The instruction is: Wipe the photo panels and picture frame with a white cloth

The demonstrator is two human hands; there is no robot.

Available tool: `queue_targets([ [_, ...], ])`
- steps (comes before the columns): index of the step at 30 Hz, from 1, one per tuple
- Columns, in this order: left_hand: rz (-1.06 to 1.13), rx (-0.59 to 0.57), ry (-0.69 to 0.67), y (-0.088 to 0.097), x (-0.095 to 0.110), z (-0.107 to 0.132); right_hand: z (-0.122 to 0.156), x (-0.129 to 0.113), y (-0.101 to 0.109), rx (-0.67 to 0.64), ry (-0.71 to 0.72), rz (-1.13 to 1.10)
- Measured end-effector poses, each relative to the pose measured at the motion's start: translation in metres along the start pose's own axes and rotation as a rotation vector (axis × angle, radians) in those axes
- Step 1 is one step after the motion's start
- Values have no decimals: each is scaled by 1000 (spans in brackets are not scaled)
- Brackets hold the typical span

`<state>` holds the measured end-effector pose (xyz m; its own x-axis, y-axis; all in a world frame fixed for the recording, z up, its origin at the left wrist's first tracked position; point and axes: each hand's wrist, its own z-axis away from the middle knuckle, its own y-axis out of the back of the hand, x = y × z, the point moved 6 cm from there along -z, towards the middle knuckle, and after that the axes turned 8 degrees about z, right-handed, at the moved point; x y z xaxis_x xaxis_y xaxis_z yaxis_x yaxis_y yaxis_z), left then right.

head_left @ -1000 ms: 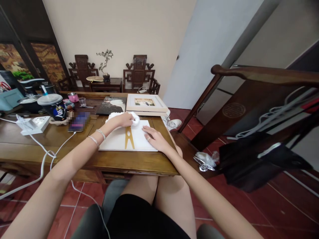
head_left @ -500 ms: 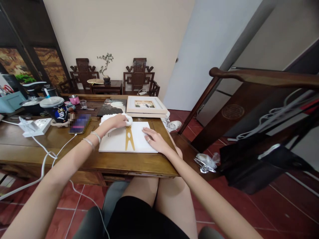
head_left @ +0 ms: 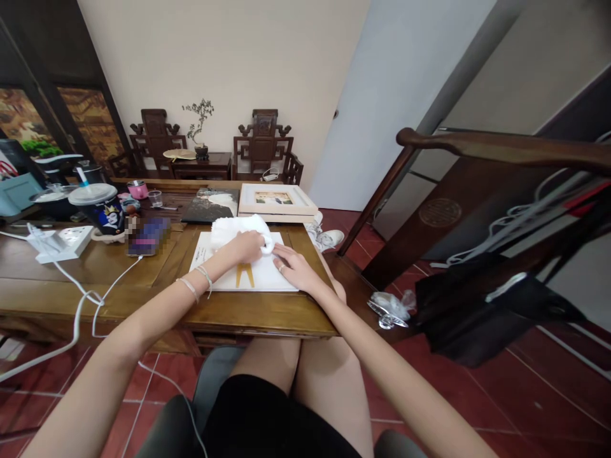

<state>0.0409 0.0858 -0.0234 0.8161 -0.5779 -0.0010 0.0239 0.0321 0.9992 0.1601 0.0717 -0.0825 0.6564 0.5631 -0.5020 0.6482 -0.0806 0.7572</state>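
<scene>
A white cloth is bunched in my left hand, whose fingers are closed around it. The cloth rests on a flat white board with a gold shape on its face; hand and cloth cover the shape's upper part. My right hand lies flat with fingers stretched out on the board's right side, close to the cloth. Behind the board are a white-framed picture and a dark photo panel.
To the left on the wooden table are a phone, a lidded drink cup, a white power strip and cables. A pink cup and a small clear glass stand farther back. A wooden chair is at the right.
My left hand has slid the cloth to the right across the board, now covering more of the gold shape and uncovering the board's left part. My right hand stays in place.
</scene>
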Motion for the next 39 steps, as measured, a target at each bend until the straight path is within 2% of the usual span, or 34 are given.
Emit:
queue_targets([
  [9,-177,44,-219,-12,65,85,-1,2,-1,7,-24,1],
  [12,-173,79,-239,-15,72,97,-1,2,-1,10,-15,-9],
  [15,-164,96,-197,-17,59,83,-1,3,-1,16,-11,-4],
  [22,-114,64,-69,-8,0,13,-1,5,-3,16,-5,16],
  [25,-109,71,-56,-3,-12,-1,-1,6,-3,26,-17,-4],
  [28,-111,73,-82,-5,-12,-1,-1,6,-3,25,-21,-11],
  [32,-134,118,-183,-11,4,19,-1,4,-1,26,-12,-8],
  [39,-180,96,-357,-14,65,95,-2,1,0,7,-6,26],
])
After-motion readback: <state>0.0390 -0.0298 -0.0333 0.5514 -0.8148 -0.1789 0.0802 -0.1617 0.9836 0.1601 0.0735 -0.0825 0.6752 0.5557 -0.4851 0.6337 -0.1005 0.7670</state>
